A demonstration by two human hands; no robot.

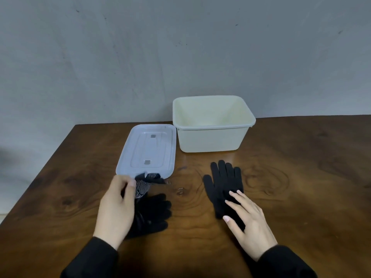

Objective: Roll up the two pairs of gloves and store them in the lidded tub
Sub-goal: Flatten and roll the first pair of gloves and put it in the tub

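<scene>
A cream tub [208,139] stands open and empty at the back of the wooden table. Its pale lid [148,149] lies flat to the left of it. A black glove [222,185] lies flat in front of the tub, fingers pointing away, and my right hand [247,219] rests on its cuff end with fingers spread. My left hand [116,207] pinches a striped grey-and-black glove [144,184] at the lid's near edge. Another black glove [154,213] lies under and beside that hand, partly hidden.
The table [301,177] ends at a left edge [40,169] that runs diagonally. A grey wall [180,47] rises right behind the tub. Bare wood stretches to the right of the flat black glove.
</scene>
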